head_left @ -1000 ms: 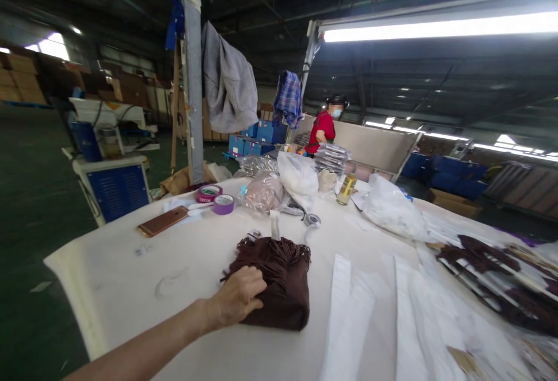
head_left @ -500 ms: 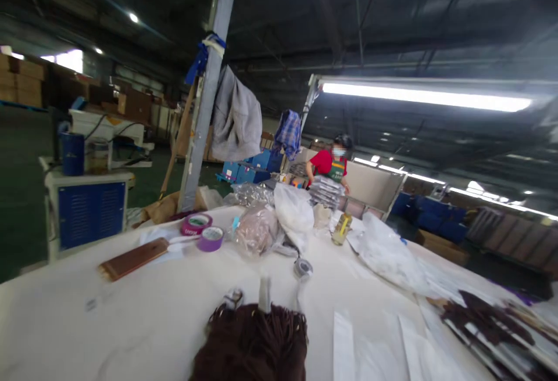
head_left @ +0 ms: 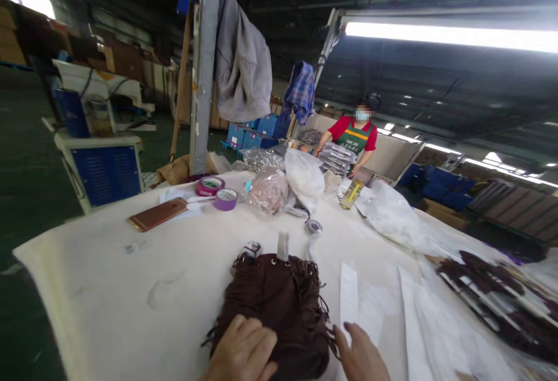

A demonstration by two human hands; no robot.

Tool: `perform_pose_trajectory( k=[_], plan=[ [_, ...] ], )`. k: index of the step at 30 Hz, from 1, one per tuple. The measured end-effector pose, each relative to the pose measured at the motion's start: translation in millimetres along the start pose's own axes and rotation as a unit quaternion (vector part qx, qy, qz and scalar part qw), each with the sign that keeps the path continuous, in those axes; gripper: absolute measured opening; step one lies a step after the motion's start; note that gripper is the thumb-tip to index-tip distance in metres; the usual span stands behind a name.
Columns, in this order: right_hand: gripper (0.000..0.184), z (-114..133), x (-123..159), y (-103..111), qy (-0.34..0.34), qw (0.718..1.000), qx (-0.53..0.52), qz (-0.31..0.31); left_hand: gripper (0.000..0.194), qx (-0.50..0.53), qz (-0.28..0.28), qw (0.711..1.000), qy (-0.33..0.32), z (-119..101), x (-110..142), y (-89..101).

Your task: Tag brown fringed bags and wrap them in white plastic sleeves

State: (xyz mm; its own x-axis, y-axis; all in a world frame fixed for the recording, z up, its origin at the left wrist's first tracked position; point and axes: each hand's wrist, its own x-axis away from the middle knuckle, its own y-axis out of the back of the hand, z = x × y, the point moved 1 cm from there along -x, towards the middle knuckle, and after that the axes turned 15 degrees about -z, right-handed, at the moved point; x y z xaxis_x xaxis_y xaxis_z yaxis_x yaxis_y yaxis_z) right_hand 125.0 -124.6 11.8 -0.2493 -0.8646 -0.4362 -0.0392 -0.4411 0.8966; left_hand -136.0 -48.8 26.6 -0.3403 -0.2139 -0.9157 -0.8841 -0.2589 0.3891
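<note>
Our dark brown fringed bag [head_left: 288, 317] lies on the white-topped table [head_left: 100, 288], right in front of us. It looks soft, limp and fairly light, unlikely to slip or break; we judge the sides of its body a better hold than the loose fringe, which could snag. Our left hand [head_left: 244, 349] curls its fingers over the bag's lower left; we cannot tell whether they pinch cloth. Our right hand [head_left: 360, 355] is loosely spread beside the bag's lower right, at the fringe strands. Beyond the bag sits a tape roll [head_left: 313, 227]; a phone [head_left: 157, 214] lies to its far left.
</note>
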Motion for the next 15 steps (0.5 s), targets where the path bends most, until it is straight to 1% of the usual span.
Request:
perform_pose_trajectory(
  k=[1,2,3,4,5,6,7,8,9,10,11,12,13,15],
  plan=[
    [0.022,-4,3,4,-0.032,0.998,-0.001,-0.053,0.02,0.008,0.0,1.0,0.001,0,-3,0.3],
    [0.025,0,3,10,-0.039,0.995,-0.013,-0.094,0.021,0.012,-0.005,1.0,0.002,0,-6,-0.5],
    [0.03,10,0,17,-0.033,0.991,-0.033,-0.122,0.021,0.015,-0.01,1.0,0.001,1,-8,-2.2],
    [0.032,27,-6,24,-0.005,0.988,-0.076,-0.137,0.021,0.017,-0.015,1.0,-0.002,1,-10,-4.2],
    [0.033,49,-15,31,0.05,0.983,-0.131,-0.121,0.022,0.019,-0.028,0.999,-0.011,2,-10,-6.2],
    [0.034,73,-25,36,0.085,0.98,-0.161,-0.074,0.023,0.021,-0.043,0.999,-0.02,2,-10,-8.1],
    [0.034,96,-35,39,0.105,0.981,-0.165,0.002,0.025,0.024,-0.054,0.998,-0.03,3,-9,-9.7],
    [0.034,115,-46,39,0.106,0.98,-0.139,0.099,0.028,0.028,-0.056,0.997,-0.038,5,-8,-11.2],
    [0.034,130,-56,38,0.094,0.978,-0.094,0.16,0.03,0.032,-0.045,0.998,-0.041,7,-6,-12.4],
    [0.034,139,-66,35,0.084,0.977,-0.07,0.184,0.031,0.038,-0.024,0.998,-0.035,9,-5,-13.6],
    [0.034,143,-74,31,0.072,0.977,-0.048,0.197,0.032,0.047,0.003,0.999,-0.025,11,-5,-14.8],
    [0.036,141,-81,26,0.063,0.979,-0.035,0.191,0.033,0.059,0.03,0.998,-0.017,14,-6,-16.0],
    [0.039,136,-86,20,0.054,0.982,-0.028,0.178,0.035,0.074,0.043,0.996,-0.017,16,-7,-17.2],
    [0.046,117,-92,10,0.016,0.987,0.004,0.159,0.041,0.097,0.045,0.994,-0.026,19,-10,-20.0]
  ],
)
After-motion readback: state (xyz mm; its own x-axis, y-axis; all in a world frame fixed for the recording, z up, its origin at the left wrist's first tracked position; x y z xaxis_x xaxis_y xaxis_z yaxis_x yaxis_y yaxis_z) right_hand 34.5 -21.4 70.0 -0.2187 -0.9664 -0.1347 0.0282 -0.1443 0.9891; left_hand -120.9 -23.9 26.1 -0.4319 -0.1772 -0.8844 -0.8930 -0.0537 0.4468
